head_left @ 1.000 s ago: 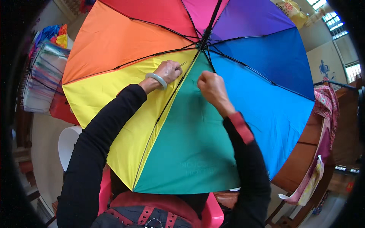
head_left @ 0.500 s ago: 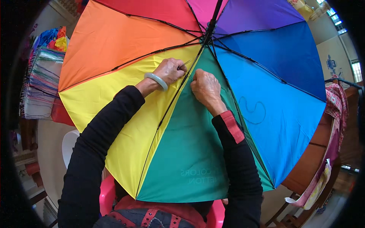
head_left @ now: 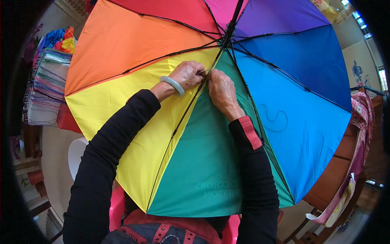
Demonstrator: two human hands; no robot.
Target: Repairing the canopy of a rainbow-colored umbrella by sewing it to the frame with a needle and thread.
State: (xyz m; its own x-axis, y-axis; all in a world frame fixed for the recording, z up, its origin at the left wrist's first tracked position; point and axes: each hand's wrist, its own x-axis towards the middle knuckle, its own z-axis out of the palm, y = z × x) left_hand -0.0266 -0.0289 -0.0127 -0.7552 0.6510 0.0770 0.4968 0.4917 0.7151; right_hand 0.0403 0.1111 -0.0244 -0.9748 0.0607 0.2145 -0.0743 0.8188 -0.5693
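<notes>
An open umbrella (head_left: 195, 179) in rainbow panels fills the view, inside up, its ribs and shaft showing. Over the yellow panel, at the rib by the green one, my left hand (head_left: 187, 75) is closed in a pinch; a pale bangle (head_left: 172, 84) circles its wrist. Between the hands shows a thin, needle-like sliver (head_left: 207, 70), at my left fingertips. My right hand (head_left: 223, 90) lies against the green panel, its fingers closed at the same rib; what they grip is hidden. A dark thread (head_left: 280, 122) curls across the light blue panel.
Fringed cloth (head_left: 49, 87) and bright fabrics (head_left: 59, 39) lie at the left. A white rounded object (head_left: 76, 156) stands beside my left sleeve. At the right, pink checked cloth (head_left: 361, 112) hangs over brown furniture. Below me is a pink seat (head_left: 118, 205).
My two hands have come together at the rib, the right fingers now meeting the left. The umbrella has shifted slightly right in view.
</notes>
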